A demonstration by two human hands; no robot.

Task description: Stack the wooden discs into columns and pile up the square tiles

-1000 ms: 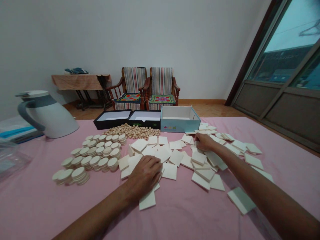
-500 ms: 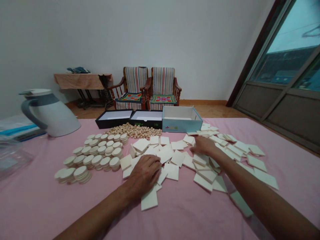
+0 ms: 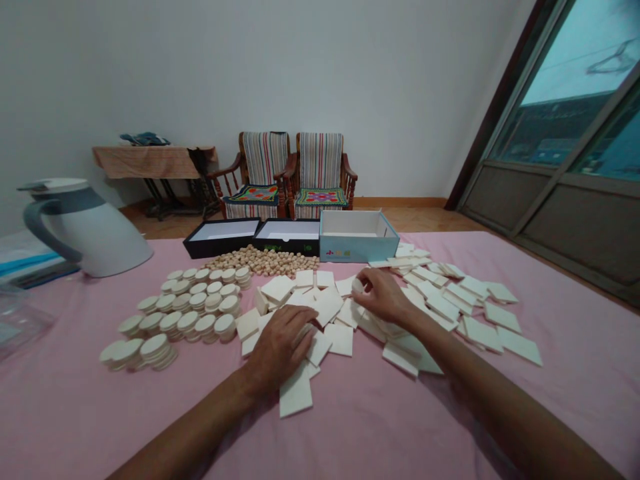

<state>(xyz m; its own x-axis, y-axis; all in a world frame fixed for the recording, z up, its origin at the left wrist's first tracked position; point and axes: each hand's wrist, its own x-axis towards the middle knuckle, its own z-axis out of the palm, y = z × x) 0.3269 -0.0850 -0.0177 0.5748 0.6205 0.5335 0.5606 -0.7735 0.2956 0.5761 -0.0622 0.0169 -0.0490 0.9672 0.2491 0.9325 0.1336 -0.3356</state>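
My right hand [image 3: 383,293] is closed, pinching a small pale round wooden disc [image 3: 357,285] between thumb and fingertips. It is just above a loose heap of square wooden tiles [image 3: 341,340]. My left hand [image 3: 280,343] rests low over the near left part of the heap, its fingers curled round a pale piece that looks like a round disc [image 3: 303,331], partly hidden by the fingers. Left of that hand stand several rows of short stacks of round wooden discs [image 3: 189,323]. More square tiles [image 3: 483,333] lie scattered beside and beyond my right forearm.
Behind the tiles lies a pile of small wooden beads or cubes [image 3: 263,260]. Two black box trays [image 3: 220,248] and a light-blue box [image 3: 357,248] stand at the back. A white jug [image 3: 97,230] and clear plastic packaging [image 3: 23,320] are at left on the pink cloth [image 3: 200,413].
My right hand has drawn left and towards me from the far tiles, now with a round disc in its fingertips. My left hand has stayed nearly in place. The view has shifted slightly.
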